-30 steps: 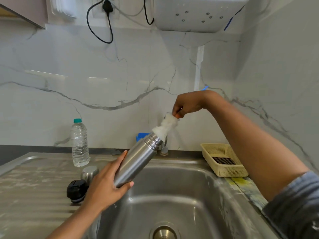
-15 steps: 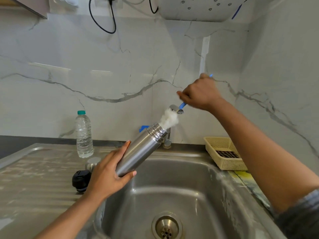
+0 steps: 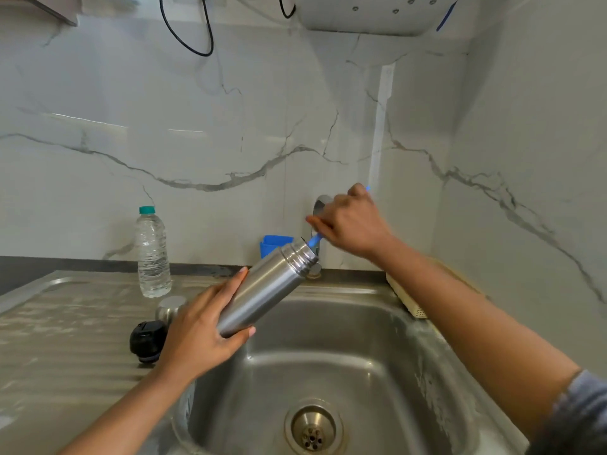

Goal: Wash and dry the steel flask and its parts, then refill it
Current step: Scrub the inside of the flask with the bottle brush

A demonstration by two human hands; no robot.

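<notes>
two hands over sink (image 3: 328,323), left hand (image 3: 200,333) gripping steel flask (image 3: 266,289), right hand (image 3: 351,224) clasping blue brush handle (image 3: 314,239)

The left hand (image 3: 200,333) reached in from the lower left, its bare forearm angled up and to the right. Its fingers were wrapped round the lower body of the steel flask (image 3: 267,287), thumb lying along the upper side, holding it tilted with the mouth up and to the right. The right hand (image 3: 349,223) came in from the right on a long forearm, a grey sleeve at the elbow. It was closed, knuckles up, apparently pinching the blue brush handle (image 3: 315,239) just above the flask's mouth.
</notes>
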